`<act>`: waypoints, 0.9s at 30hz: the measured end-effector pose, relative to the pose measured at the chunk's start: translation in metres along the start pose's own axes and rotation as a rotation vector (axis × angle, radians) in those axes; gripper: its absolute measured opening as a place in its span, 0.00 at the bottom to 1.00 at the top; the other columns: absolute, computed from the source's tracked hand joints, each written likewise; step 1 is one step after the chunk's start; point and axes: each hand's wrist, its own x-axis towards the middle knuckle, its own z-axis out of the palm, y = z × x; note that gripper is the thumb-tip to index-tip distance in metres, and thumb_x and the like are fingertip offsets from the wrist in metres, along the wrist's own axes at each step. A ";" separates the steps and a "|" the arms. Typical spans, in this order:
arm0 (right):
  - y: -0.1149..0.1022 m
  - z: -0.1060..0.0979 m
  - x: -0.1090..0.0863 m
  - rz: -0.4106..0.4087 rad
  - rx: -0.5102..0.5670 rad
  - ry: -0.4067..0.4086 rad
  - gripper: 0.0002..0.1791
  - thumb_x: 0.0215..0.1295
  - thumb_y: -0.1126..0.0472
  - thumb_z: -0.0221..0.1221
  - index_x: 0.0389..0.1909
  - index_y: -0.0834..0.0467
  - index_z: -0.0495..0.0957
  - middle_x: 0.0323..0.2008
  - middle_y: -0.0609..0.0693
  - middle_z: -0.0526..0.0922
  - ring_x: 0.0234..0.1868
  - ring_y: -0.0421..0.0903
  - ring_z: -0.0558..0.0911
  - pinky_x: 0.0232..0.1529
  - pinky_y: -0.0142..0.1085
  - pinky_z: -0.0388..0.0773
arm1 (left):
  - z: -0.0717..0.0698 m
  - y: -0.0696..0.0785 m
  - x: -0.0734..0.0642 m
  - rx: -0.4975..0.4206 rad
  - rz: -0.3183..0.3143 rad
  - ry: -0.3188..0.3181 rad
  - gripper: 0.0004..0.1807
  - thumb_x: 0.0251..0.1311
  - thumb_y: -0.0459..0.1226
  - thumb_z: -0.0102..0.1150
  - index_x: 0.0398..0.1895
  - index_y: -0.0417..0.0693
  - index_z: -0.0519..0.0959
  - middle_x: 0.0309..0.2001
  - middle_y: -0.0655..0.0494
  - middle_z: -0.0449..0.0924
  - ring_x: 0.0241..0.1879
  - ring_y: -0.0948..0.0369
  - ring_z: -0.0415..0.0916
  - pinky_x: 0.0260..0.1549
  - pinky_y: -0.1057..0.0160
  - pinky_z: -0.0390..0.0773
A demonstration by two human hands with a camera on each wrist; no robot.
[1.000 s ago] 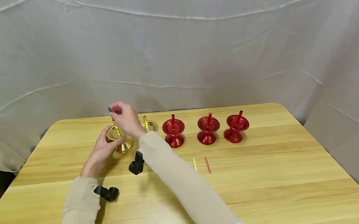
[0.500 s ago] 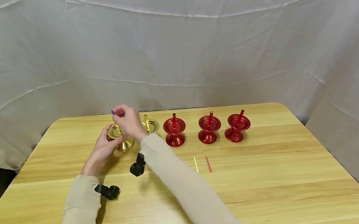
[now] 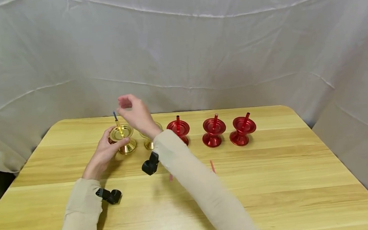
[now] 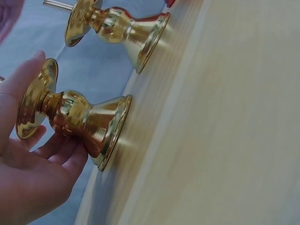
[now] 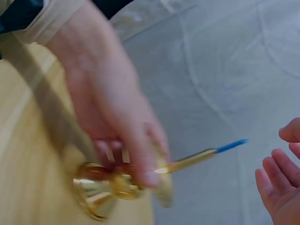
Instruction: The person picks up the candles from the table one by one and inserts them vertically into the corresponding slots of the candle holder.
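Observation:
At the far left of the table my left hand (image 3: pixel 106 151) grips a gold candle holder (image 3: pixel 128 148) around its stem and dish, thumb on the near side. Its base rests on the wood in the left wrist view. A thin blue candle (image 3: pixel 115 116) sticks up from the holder's tube, leaning slightly left in the head view. Just up and right of that candle is my right hand (image 3: pixel 136 113), its fingers loosely bent and holding nothing. The right wrist view shows a gap between the blue tip and the right fingers (image 5: pixel 279 176).
A second gold candle holder (image 3: pixel 149 144) is partly hidden behind the right wrist. Further right stand three red holders, the nearest (image 3: pixel 182 129) partly covered by the sleeve. Pink (image 3: pixel 171 177) and red (image 3: pixel 212 166) thin candles lie nearby. A grey cloth (image 3: pixel 198 55) hangs behind.
My right hand has let go of the blue candle and moved up and right; the candle now stands by itself in the tube. The left hand keeps its hold. The right sleeve now hides the yellow candle.

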 end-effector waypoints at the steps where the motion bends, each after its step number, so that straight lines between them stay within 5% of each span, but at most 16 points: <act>1: -0.004 -0.006 0.000 -0.014 0.002 0.002 0.19 0.66 0.68 0.59 0.57 0.64 0.74 0.50 0.56 0.80 0.50 0.44 0.78 0.48 0.24 0.73 | 0.000 0.000 0.000 -0.005 -0.001 0.002 0.46 0.65 0.38 0.60 0.75 0.41 0.41 0.69 0.35 0.54 0.66 0.47 0.56 0.66 0.50 0.56; 12: -0.032 -0.076 0.001 -0.042 -0.026 0.045 0.15 0.65 0.68 0.59 0.53 0.64 0.77 0.45 0.56 0.82 0.47 0.47 0.79 0.47 0.27 0.75 | -0.002 0.005 0.000 0.055 -0.020 0.017 0.49 0.62 0.38 0.63 0.76 0.39 0.40 0.68 0.31 0.54 0.67 0.43 0.56 0.66 0.49 0.57; 23: -0.012 -0.120 -0.017 0.023 -0.123 0.025 0.17 0.68 0.63 0.58 0.56 0.62 0.75 0.52 0.54 0.80 0.55 0.47 0.77 0.54 0.33 0.73 | -0.003 0.011 -0.002 0.025 -0.053 0.035 0.55 0.63 0.39 0.62 0.75 0.41 0.28 0.73 0.32 0.41 0.71 0.43 0.47 0.68 0.51 0.51; 27: -0.005 -0.131 -0.027 0.021 -0.151 0.008 0.18 0.69 0.62 0.57 0.58 0.61 0.74 0.54 0.53 0.79 0.56 0.46 0.76 0.55 0.34 0.73 | -0.005 0.022 -0.009 0.074 -0.040 0.089 0.56 0.63 0.44 0.62 0.76 0.44 0.29 0.75 0.39 0.37 0.73 0.44 0.40 0.69 0.50 0.46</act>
